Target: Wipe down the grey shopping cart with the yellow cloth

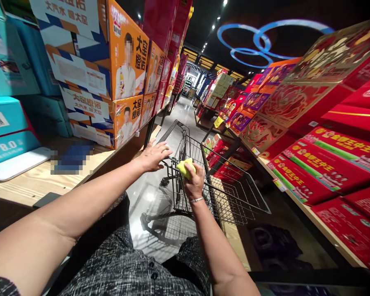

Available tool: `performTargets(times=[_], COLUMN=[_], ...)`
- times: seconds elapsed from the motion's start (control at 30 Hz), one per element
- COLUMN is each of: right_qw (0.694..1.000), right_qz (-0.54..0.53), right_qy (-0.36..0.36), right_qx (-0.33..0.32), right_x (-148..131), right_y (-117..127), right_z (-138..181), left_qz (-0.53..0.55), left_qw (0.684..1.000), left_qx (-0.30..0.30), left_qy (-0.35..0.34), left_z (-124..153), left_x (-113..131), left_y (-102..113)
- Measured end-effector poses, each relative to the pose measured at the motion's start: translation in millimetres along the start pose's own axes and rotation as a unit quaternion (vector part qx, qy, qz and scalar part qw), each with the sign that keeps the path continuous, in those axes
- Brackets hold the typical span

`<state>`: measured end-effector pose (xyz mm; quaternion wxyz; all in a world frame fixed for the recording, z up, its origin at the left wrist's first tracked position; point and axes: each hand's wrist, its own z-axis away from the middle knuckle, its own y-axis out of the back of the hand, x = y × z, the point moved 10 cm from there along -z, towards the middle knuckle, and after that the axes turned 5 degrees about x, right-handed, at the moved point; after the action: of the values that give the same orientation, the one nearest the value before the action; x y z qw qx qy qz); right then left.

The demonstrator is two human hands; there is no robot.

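A black wire shopping cart (228,193) stands in the aisle just ahead of me, its basket empty. My left hand (156,155) rests on the cart's handle bar with fingers stretched forward. My right hand (193,181) is closed around a yellow cloth (185,167) and presses it against the cart's near rim. A thin bracelet circles my right wrist.
Orange and white cartons (111,70) are stacked on a wooden shelf (33,181) at left, beside teal boxes (9,131). Red gift boxes (327,164) fill sloped shelves at right. The glossy aisle floor (179,111) runs ahead between displays.
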<state>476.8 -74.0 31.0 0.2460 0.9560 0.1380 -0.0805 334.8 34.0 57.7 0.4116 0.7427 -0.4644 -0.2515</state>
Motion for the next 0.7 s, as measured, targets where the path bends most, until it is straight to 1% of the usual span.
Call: performTargets(times=[0.03,0.07,0.13,0.2,0.27,0.33,0.4,0.47,0.57,0.63,0.7], right_qw=[0.999,0.997,0.986,0.977,0.975,0.974,0.971,0.968,0.961,0.956,0.955], right_qz=[-0.040,-0.082,-0.153,-0.178,-0.146,-0.084,-0.022,0.026,0.092,0.128,0.145], right_qy=[0.000,0.001,0.002,-0.012,-0.018,-0.011,-0.009,-0.027,-0.073,-0.093,-0.091], right_qx=[0.000,-0.015,-0.069,-0.118,-0.167,-0.211,-0.239,-0.248,-0.251,-0.248,-0.242], right_x=[-5.7,-10.7,-14.5,-5.3,13.7,39.4,71.3,108.0,158.4,175.7,172.7], right_y=[-7.6,-17.9,-38.4,-48.7,-47.9,-36.8,-17.4,7.3,41.2,52.4,48.6], right_z=[-12.0,-21.7,-31.0,-27.8,-15.9,-0.7,14.2,28.0,47.0,55.2,56.4], left_qz=[-0.011,-0.021,-0.035,-0.038,-0.036,-0.035,-0.039,-0.047,-0.061,-0.070,-0.070], left_qw=[1.000,1.000,0.999,0.999,0.999,0.999,0.999,0.999,0.997,0.994,0.991], left_qx=[-0.001,-0.005,-0.014,-0.021,-0.022,-0.017,-0.013,-0.014,-0.020,-0.020,-0.023], left_qy=[-0.003,0.002,0.015,0.014,0.007,0.012,0.016,0.022,0.046,0.080,0.108], left_z=[-0.7,-0.7,0.4,1.4,1.0,-0.9,-3.7,-6.7,-11.0,-13.4,-15.7], left_x=[9.3,15.7,21.3,20.3,12.7,-0.8,-15.2,-29.9,-51.7,-64.7,-70.9], left_y=[-2.1,-4.8,-9.7,-13.1,-14.3,-13.9,-14.1,-15.8,-18.8,-19.2,-20.6])
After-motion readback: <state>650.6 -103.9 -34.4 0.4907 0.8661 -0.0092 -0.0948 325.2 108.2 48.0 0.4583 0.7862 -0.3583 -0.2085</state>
